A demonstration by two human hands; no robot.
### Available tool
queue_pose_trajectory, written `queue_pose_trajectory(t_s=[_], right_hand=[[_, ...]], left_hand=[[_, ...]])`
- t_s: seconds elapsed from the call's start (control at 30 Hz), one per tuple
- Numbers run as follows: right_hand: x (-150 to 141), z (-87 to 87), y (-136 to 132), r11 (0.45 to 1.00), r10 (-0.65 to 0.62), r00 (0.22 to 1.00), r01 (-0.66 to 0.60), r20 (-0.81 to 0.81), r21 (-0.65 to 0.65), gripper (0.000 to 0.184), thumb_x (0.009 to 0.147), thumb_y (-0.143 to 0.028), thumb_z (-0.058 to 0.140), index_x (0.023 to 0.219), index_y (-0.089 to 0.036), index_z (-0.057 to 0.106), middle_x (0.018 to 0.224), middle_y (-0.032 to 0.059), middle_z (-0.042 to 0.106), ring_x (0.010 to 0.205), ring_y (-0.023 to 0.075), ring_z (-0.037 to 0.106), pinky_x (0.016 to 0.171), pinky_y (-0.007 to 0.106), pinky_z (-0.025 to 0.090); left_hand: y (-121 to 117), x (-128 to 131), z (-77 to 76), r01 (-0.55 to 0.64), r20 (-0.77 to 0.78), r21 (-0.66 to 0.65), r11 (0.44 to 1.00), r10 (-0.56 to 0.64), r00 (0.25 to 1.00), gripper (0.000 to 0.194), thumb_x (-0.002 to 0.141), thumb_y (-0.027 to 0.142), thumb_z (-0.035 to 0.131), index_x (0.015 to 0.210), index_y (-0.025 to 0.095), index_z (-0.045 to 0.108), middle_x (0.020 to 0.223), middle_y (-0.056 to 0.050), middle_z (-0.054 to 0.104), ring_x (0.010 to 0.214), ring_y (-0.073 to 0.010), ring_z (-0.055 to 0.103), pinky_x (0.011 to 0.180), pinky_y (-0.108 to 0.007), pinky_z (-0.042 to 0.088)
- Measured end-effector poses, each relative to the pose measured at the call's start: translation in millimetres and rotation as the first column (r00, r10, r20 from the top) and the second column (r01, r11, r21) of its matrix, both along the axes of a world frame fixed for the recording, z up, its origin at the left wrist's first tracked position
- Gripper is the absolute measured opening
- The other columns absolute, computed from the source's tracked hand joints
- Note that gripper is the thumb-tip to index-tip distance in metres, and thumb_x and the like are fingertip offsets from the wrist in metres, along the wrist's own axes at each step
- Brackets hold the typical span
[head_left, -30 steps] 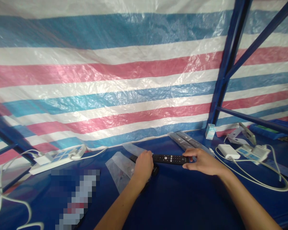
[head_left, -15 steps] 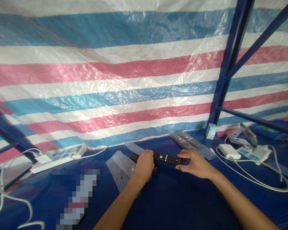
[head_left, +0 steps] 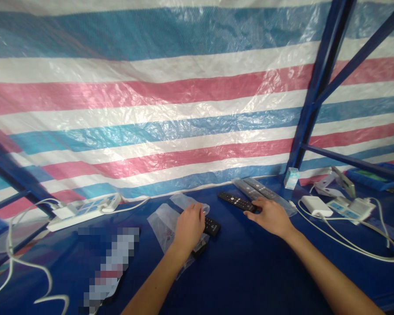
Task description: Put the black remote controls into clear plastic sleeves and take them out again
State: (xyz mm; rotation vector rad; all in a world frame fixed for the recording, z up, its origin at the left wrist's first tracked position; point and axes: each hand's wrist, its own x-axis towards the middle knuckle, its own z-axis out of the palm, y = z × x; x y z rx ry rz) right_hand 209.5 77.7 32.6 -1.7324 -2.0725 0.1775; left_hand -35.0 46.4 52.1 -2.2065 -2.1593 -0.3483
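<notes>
My right hand (head_left: 271, 216) pinches the near end of a black remote (head_left: 234, 201), which lies on the blue table next to two bagged remotes (head_left: 261, 192). My left hand (head_left: 188, 225) is curled, knuckles up, over clear plastic bags (head_left: 160, 221), its fingers closed on the edge of one. A second black remote (head_left: 212, 225) sticks out from under that hand, to its right. The two hands are apart.
A striped plastic sheet hangs behind the blue table (head_left: 249, 271). A white power strip (head_left: 82, 211) with cables lies at the left. A white adapter (head_left: 315, 205), another power strip (head_left: 344, 205), looping cables and a small box (head_left: 291, 177) are at the right, beside a blue frame post (head_left: 307, 118).
My right hand has carried the black remote away from my left hand, back and to the right, beside the bagged remotes. My left hand let go of it and stayed on the plastic bags.
</notes>
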Motion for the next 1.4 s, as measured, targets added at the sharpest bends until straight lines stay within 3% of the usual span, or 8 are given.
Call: queue_pose_trajectory(t_s=[0.13,0.3,0.4,0.53,0.87,1.03,1.2,1.4], right_hand=[[-8.5,-7.8,0.5,0.999,-0.046,0.994,0.047,0.095,-0.016,0.037,0.079,-0.050,0.059,0.096,-0.019,0.070,0.100,0.0087,0.069,0.090,0.0250,0.064,0.073,0.034,0.047],[-42.5,0.6,-14.4,0.965,0.049,0.980,-0.097,0.194,0.243,0.038,0.084,-0.045,0.057,0.106,-0.015,0.063,0.107,0.0132,0.065,0.104,0.0283,0.057,0.088,0.039,0.042],[-77.4,5.2,-21.8,0.957,0.200,0.965,-0.230,0.169,0.179,0.035,0.082,-0.041,0.061,0.107,-0.016,0.061,0.105,0.0101,0.067,0.101,0.0262,0.060,0.086,0.037,0.043],[-107.6,2.6,-20.1,0.969,0.228,0.956,-0.241,0.187,0.049,0.019,0.087,-0.031,0.052,0.090,-0.016,0.064,0.091,0.0094,0.070,0.091,0.0242,0.063,0.076,0.033,0.044],[-93.2,-1.1,-15.5,0.951,0.307,0.945,-0.308,-0.115,0.001,0.013,0.080,-0.033,0.058,0.088,-0.023,0.063,0.085,-0.0012,0.070,0.077,0.0143,0.064,0.066,0.023,0.040],[-101.7,-1.8,-17.1,0.970,0.244,0.970,-0.244,-0.018,0.003,0.012,0.085,-0.027,0.053,0.083,-0.022,0.064,0.083,0.0002,0.071,0.076,0.0156,0.064,0.065,0.025,0.038],[-106.1,-0.7,-20.9,0.976,0.213,0.973,-0.216,0.086,0.025,0.024,0.090,-0.022,0.043,0.076,-0.021,0.062,0.081,0.0029,0.071,0.079,0.0177,0.065,0.064,0.027,0.036],[-106.9,0.0,-26.5,0.963,0.253,0.955,-0.263,0.153,0.052,0.019,0.088,-0.017,0.043,0.079,-0.020,0.061,0.083,0.0037,0.070,0.081,0.0184,0.064,0.067,0.028,0.036]], left_hand=[[-7.1,1.4,-8.1,0.010,-0.029,-0.006,1.000,-0.010,1.000,0.023,0.095,0.017,0.037,0.094,0.017,0.060,0.095,-0.005,0.064,0.089,-0.0177,0.062,0.073,-0.026,0.042],[-15.8,10.6,-11.2,0.061,-0.073,0.024,0.998,-0.059,0.996,0.025,0.096,0.016,0.035,0.096,0.017,0.060,0.093,-0.006,0.063,0.092,-0.0189,0.061,0.075,-0.027,0.044],[-21.8,17.1,-12.1,0.089,-0.103,0.030,0.996,-0.085,0.991,0.024,0.095,0.014,0.036,0.095,0.017,0.060,0.093,-0.006,0.062,0.094,-0.0196,0.060,0.077,-0.028,0.045],[-26.7,21.7,-16.9,0.081,-0.111,0.020,0.997,-0.078,0.991,0.022,0.093,0.011,0.038,0.093,0.017,0.060,0.092,-0.005,0.062,0.094,-0.0187,0.060,0.074,-0.026,0.046],[-27.5,20.8,-23.3,0.072,-0.093,0.015,0.997,-0.070,0.993,0.023,0.093,0.012,0.037,0.094,0.018,0.059,0.090,-0.004,0.061,0.091,-0.0185,0.059,0.071,-0.027,0.046],[-30.3,19.8,-22.9,0.109,-0.068,0.014,0.994,-0.108,0.992,0.024,0.093,0.011,0.037,0.097,0.018,0.060,0.091,-0.005,0.061,0.092,-0.0175,0.059,0.074,-0.026,0.045],[-32.1,21.1,-16.9,0.024,-0.075,-0.028,0.999,-0.026,0.997,0.023,0.093,0.014,0.038,0.096,0.017,0.060,0.093,-0.007,0.062,0.095,-0.0203,0.060,0.072,-0.027,0.046],[-27.7,19.3,-15.7,-0.056,-0.104,-0.023,0.998,0.054,0.993,0.020,0.093,0.016,0.038,0.096,0.016,0.058,0.094,-0.008,0.063,0.093,-0.0202,0.060,0.073,-0.027,0.046]])
